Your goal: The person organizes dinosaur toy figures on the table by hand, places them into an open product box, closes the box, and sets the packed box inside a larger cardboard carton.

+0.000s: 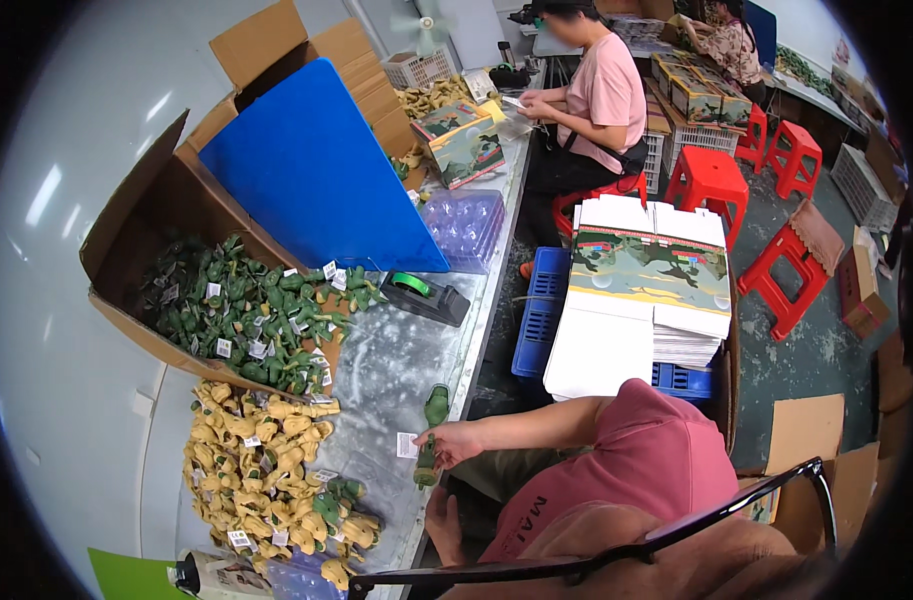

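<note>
My right hand (451, 445) grips a green toy figure (435, 410) upright over the table's near edge, its fingers closed around the middle. A white tag (406, 445) sticks out beside the toy. Just below it my left hand (443, 522) rests near the table edge, partly hidden, fingers stretched out and holding nothing that I can see. Toward the wall lies a heap of tan toy figures (261, 455) with white tags, with a few green ones (331, 500) on it. A cardboard box (136, 320) on its side spills many green toys (246, 310) onto the table.
A black tape dispenser (431, 300) stands by a blue board (316, 160) and clear plastic trays (463, 230). Beside the table, printed card sheets (651, 275) are stacked on blue crates (541, 310). A co-worker (601, 90) sits farther along; red stools (706, 185) stand on the floor.
</note>
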`<state>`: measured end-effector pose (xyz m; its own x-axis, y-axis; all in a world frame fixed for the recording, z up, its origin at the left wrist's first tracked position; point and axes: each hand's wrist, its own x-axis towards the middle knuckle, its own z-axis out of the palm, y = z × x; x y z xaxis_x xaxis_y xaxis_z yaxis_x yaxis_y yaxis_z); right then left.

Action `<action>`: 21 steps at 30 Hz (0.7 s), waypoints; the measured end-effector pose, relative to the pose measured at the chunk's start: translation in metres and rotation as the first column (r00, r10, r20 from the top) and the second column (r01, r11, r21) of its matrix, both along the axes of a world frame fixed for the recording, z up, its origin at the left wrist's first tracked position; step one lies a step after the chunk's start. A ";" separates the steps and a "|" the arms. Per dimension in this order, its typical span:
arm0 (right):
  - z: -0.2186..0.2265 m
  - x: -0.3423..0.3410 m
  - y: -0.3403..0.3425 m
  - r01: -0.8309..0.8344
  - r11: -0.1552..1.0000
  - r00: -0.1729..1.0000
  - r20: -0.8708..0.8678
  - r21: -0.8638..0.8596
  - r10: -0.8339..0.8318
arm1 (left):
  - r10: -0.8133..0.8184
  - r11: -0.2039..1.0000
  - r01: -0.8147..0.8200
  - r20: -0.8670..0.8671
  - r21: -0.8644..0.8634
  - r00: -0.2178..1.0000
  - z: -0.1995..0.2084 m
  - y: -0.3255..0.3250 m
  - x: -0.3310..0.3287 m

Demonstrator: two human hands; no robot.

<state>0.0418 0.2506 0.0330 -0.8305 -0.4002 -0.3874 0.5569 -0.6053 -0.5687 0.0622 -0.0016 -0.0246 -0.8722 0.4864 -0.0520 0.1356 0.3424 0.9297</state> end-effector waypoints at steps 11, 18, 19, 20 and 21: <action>-0.003 -0.001 0.034 0.034 0.999 0.998 -0.050 -0.026 -0.036 | -0.053 0.997 0.057 0.100 -0.045 0.994 0.044 0.033 0.002; 0.049 0.046 0.164 0.399 0.911 0.884 -0.306 0.104 -0.353 | -0.133 0.991 0.133 0.007 -0.009 0.991 0.075 0.115 -0.031; 0.054 0.058 0.188 0.453 0.886 0.861 -0.310 0.103 -0.404 | -0.154 0.987 0.153 0.005 0.040 0.988 0.095 0.136 -0.030; 0.050 0.066 0.213 0.505 0.858 0.834 -0.307 0.093 -0.458 | -0.176 0.981 0.175 0.001 0.088 0.984 0.109 0.156 -0.031; 0.049 0.073 0.235 0.550 0.831 0.809 -0.304 0.084 -0.504 | -0.177 0.981 0.177 -0.002 0.084 0.984 0.113 0.174 -0.037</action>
<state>0.1145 0.4855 0.0819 -0.9730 0.1768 -0.1485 -0.0021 -0.6499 -0.7600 0.0255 0.1724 0.0887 -0.7718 0.6358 -0.0092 0.1821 0.2348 0.9548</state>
